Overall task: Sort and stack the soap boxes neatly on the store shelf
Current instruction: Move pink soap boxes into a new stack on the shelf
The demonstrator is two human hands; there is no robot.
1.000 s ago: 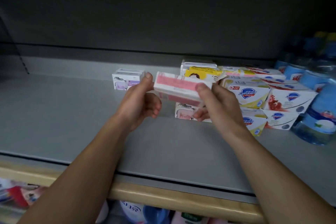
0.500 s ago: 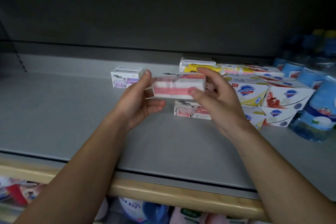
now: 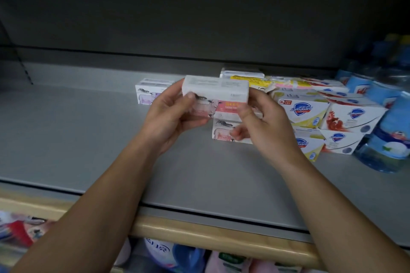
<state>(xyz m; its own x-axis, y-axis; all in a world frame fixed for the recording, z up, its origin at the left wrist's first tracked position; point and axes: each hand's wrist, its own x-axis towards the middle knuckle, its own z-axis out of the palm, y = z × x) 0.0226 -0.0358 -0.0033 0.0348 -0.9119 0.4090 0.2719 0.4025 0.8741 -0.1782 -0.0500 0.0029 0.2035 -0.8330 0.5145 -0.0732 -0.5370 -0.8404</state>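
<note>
Both hands hold one pink soap box above the shelf.
Left hand and right hand each grip an end; a matching box lies just below it.

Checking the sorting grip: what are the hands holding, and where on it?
One pink soap box, held by its two short ends: left hand on the left end, right hand on the right.

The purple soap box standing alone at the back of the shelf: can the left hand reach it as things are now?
Probably yes, but not at once. The purple soap box stands just beyond the left hand with nothing between them, yet that hand and the right hand hold a pink soap box.
</note>
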